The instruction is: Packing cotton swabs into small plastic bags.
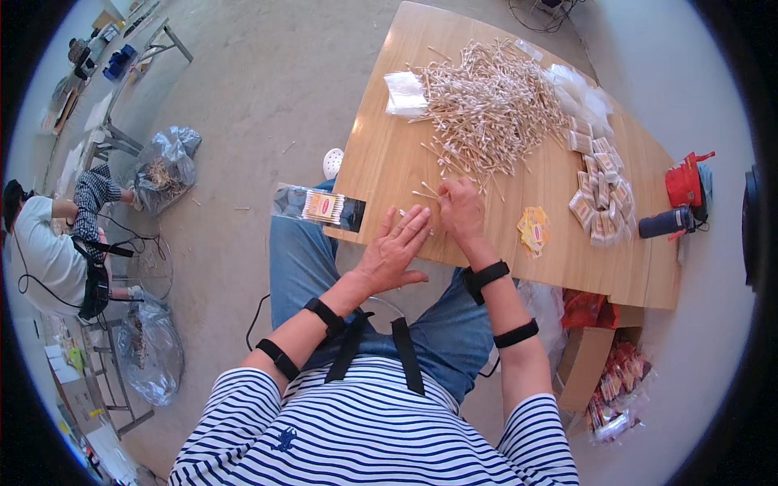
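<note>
My left hand (395, 245) lies flat at the table's near edge, fingers stretched out. White tips of cotton swabs show beside its fingers; the rest is covered by the hand. Just right of it, my right hand (462, 212) is closed, fingertips pinched down at the tabletop. A few cotton swabs (425, 193) stick out leftward from those fingertips. Beyond both hands spreads a big loose heap of cotton swabs (494, 105). Left of my left hand, a clear pack of swabs with a yellow and red card (322, 206) lies at the table's corner.
Yellow cards (534, 231) lie right of my hands on the wooden table (381, 154). Farther right are filled swab packs (601, 190), a dark blue bottle (666, 222) and a red pouch (685, 182). Clear bags (405, 94) sit beside the heap. A cardboard box (585, 368) stands below.
</note>
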The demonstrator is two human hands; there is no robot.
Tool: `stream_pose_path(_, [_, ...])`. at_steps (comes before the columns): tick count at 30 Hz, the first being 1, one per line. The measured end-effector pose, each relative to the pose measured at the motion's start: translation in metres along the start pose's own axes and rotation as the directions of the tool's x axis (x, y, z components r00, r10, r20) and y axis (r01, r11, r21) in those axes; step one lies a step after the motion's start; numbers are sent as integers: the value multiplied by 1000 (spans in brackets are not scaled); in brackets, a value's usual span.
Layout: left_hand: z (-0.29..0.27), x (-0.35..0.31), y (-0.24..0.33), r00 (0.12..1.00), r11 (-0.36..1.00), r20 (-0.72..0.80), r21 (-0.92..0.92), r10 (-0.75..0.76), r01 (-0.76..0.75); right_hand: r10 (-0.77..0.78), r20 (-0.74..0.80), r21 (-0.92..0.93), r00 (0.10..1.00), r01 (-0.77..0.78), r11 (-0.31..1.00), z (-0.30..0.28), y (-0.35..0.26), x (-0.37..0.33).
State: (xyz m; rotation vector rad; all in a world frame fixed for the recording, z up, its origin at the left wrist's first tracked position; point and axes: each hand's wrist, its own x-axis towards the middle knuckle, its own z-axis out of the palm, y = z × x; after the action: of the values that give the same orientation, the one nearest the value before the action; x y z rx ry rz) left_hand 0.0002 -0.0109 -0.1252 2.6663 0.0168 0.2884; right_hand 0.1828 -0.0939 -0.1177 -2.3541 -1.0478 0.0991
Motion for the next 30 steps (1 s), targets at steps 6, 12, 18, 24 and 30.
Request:
stream_pose_path(6, [-1,-1,0,1000,1000,23,23,-7,6,-15,-50,-5,999,15,1000,1,-7,7])
stream_pose_path(12, [-1,0,1,999,1000,31,25,-11,10,-26,-75,-17,997,25,1000,16,-3,10])
stream_pose_path(18, [0,0,0,999,999,39,34,-14,13,-117,-12,-15,993,117,993,7,-8,-20])
stream_pose_path(24, [1,1,3,999,998,14,58,-30,29,-88,-55,-24,995,87,996,4,1,-33])
stream_pose_path(30, [-1,2,6,998,993,48,108,-47,42,49,-245,-219,968,-104,970,-3,21,31])
